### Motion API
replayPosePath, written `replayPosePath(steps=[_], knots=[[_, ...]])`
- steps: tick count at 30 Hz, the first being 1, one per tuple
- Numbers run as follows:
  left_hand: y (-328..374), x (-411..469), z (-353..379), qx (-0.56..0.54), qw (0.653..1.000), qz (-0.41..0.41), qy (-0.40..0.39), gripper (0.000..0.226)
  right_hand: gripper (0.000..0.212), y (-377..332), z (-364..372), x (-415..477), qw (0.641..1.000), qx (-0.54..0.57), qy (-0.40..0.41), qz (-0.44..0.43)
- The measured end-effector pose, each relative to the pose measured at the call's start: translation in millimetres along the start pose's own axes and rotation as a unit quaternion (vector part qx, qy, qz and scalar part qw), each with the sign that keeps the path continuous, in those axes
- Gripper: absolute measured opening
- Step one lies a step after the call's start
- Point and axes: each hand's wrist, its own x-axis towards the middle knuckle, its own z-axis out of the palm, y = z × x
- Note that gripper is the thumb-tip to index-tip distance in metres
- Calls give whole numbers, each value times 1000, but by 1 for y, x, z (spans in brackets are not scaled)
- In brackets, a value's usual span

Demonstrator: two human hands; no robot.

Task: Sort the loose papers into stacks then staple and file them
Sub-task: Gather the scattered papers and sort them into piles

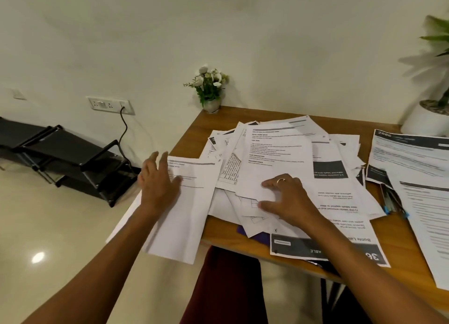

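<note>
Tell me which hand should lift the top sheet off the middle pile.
Right. The right hand already rests on the pile; the left hand is off on the sheet overhanging the table edge.

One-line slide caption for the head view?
Both hands, left and right, spread flat on loose papers heaped on a wooden desk.

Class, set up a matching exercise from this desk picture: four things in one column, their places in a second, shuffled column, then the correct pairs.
Things
1. left hand
2. right hand
3. small flower pot
4. black file rack

Places
A. on the floor, left of the table
B. at the table's far corner, by the wall
C. flat on the sheets that overhang the table's left edge
D. on the middle of the loose paper pile

Pairs: 1-C, 2-D, 3-B, 4-A
</note>
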Motion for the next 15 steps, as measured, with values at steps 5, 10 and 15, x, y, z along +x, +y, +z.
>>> replayPosePath(steps=[5, 10, 15], knots=[[18, -8, 37, 113, 980, 52, -153, 67, 86, 1, 3, 3, 992, -123, -34, -4], [27, -5, 37, 117, 980, 40, -158, 68, 81, -2, 9, 8, 988, -157, 1, 0], [67, -13, 22, -46, 991, 70, -103, 62, 49, -13, 12, 14, 992, -121, 39, 1]])
